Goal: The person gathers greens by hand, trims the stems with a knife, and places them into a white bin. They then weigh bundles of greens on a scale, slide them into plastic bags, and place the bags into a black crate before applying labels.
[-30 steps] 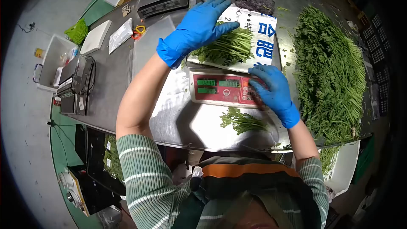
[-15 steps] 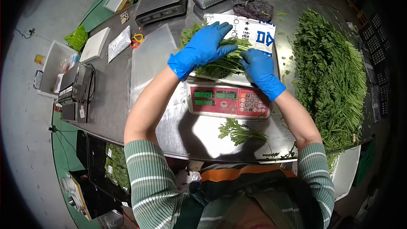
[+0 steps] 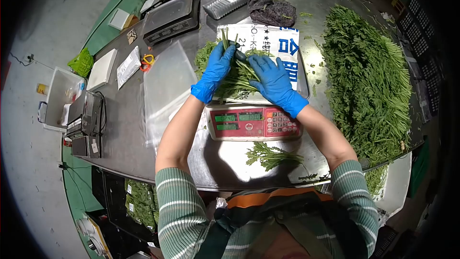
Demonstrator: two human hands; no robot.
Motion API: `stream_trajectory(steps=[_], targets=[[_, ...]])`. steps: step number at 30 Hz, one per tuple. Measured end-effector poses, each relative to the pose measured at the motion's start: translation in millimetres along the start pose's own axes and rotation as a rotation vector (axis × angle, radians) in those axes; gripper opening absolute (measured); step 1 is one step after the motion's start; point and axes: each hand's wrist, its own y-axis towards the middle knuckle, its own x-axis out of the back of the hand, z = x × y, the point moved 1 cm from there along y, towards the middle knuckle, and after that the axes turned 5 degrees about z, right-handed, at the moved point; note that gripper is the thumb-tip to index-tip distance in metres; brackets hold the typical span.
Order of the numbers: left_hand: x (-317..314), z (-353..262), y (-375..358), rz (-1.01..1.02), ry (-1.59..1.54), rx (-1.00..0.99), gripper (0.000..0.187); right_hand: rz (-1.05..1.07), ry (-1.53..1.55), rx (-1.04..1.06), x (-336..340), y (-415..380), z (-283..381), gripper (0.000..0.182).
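Note:
My left hand (image 3: pixel 216 71), in a blue glove, is closed around a few stems of the leafy greens (image 3: pixel 235 80), their cut ends pointing up past its fingers. A small dark patch shows beside its thumb; I cannot make out what it is. Across the stems lies my right hand (image 3: pixel 275 81), also gloved, with its fingers stretched out. Under the bunch is a white printed sack (image 3: pixel 285 43), laid over the platform of a red-fronted scale (image 3: pixel 254 123) with lit green displays. A loose sprig of greens (image 3: pixel 270 156) rests in front of the scale.
A large heap of greens (image 3: pixel 364 86) covers the right side of the metal table. Clear plastic sheets (image 3: pixel 167 81), orange scissors (image 3: pixel 147 62) and a white packet (image 3: pixel 128 65) lie left. Farther back are another scale (image 3: pixel 171 14), a plastic tray (image 3: pixel 225 3) and a dark crumpled bag (image 3: pixel 273 10).
My left hand has turned from lying over the bunch to gripping stems upright. My right hand has shifted and spread its fingers over the stems. The whole view has moved slightly.

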Motion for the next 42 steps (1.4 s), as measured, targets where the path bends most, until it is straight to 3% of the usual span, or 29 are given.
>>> stream_trajectory(steps=[3, 4, 6, 8, 10, 12, 14, 16, 17, 18, 19, 20, 21, 22, 24, 27, 29, 30, 31, 32, 34, 36, 37, 40, 42], targets=[[12.8, 31.8, 16.6, 0.020, -0.449, -0.155, 0.023, 0.017, 0.013, -0.037, -11.8, -4.7, -1.3, 0.058], [16.4, 17.4, 14.0, -0.109, -0.303, -0.168, 0.021, 0.028, 0.034, -0.036, -11.3, -4.4, -1.8, 0.057], [32.6, -16.0, 14.3, -0.268, -0.234, -0.279, 0.021, 0.047, 0.042, -0.030, -11.2, -6.2, -4.9, 0.059], [49.4, -68.0, 5.6, -0.458, -0.254, -0.268, 0.017, 0.025, 0.032, -0.018, -10.8, -7.2, -5.3, 0.059], [71.7, -103.0, -5.3, -0.450, -0.205, -0.440, 0.018, 0.019, 0.106, -0.023, -18.0, -7.0, -7.6, 0.057], [82.1, -130.2, -31.0, -0.296, -0.138, -0.379, 0.023, 0.018, 0.108, -0.023, -10.1, -6.9, -5.4, 0.059], [58.0, -141.2, -63.0, -0.251, 0.070, -0.159, 0.022, -0.099, 0.190, -0.021, 11.1, -6.9, -10.3, 0.060], [26.6, -135.0, -95.4, -0.037, 0.304, 0.072, 0.023, -0.255, 0.213, -0.107, 37.4, -6.3, -19.9, 0.053], [16.1, -116.2, -106.9, 0.082, 0.509, 0.056, 0.025, -0.319, 0.283, -0.147, 47.2, -9.7, -29.2, 0.049], [-0.8, -106.9, -117.7, 0.201, 0.654, 0.159, 0.025, -0.384, 0.356, -0.188, 56.6, -13.9, -39.1, 0.045], [-12.1, -78.6, -127.7, 0.271, 0.810, 0.081, 0.023, -0.445, 0.424, -0.222, 69.0, -16.8, -46.6, 0.035], [-29.0, -65.3, -136.9, 0.374, 0.757, 0.110, 0.023, -0.448, 0.534, -0.260, 86.5, -21.6, -47.1, 0.031], [-48.0, -59.6, -142.6, 0.456, 0.583, 0.293, 0.024, -0.449, 0.645, -0.297, 103.2, -28.4, -43.9, 0.028], [-67.7, -48.2, -148.4, 0.471, 0.399, 0.286, 0.026, -0.476, 0.664, -0.300, 112.7, -33.1, -40.9, 0.022], [-104.4, -20.2, -160.0, 0.574, 0.470, 0.293, 0.030, -0.421, 0.751, -0.282, 126.3, -43.5, -28.5, 0.020], [-120.4, -0.9, -177.7, 0.620, 0.439, -0.116, 0.046, -0.353, 0.708, -0.158, 123.0, -56.6, -14.7, 0.019], [-95.7, -51.4, -154.1, 0.829, 0.668, 0.170, 0.045, -0.254, 0.772, -0.155, 118.1, -62.0, -9.1, 0.018], [-75.5, -57.5, -144.8, 0.697, 0.697, 0.002, 0.044, -0.196, 0.853, -0.209, 108.3, -65.6, -7.2, 0.017], [-59.0, -72.3, -130.0, 0.543, 0.756, -0.023, 0.044, -0.131, 0.797, -0.222, 100.3, -66.7, -2.9, 0.020], [-40.4, -73.5, -109.7, 0.317, 0.743, -0.324, 0.044, -0.068, 0.687, -0.132, 93.1, -66.1, 4.1, 0.025], [-11.9, -75.1, -66.0, 0.194, 0.890, -0.489, 0.053, -0.008, 0.426, 0.043, 69.8, -63.3, 19.6, 0.041], [2.4, -50.2, -30.2, 0.200, 0.900, -0.466, 0.065, 0.112, 0.348, 0.006, 54.9, -51.6, 33.8, 0.042], [3.9, -35.3, -16.9, 0.217, 0.944, -0.441, 0.077, 0.021, 0.282, -0.001, 44.5, -46.0, 35.9, 0.031], [-2.8, -8.3, -7.1, 0.498, 1.053, -0.065, 0.099, 0.127, 0.260, -0.037, 24.7, -41.7, 22.1, 0.011], [-8.4, -11.3, -17.2, 0.620, 1.048, -0.084, 0.111, -0.016, 0.186, 0.049, 39.7, -39.0, 8.3, 0.008]])
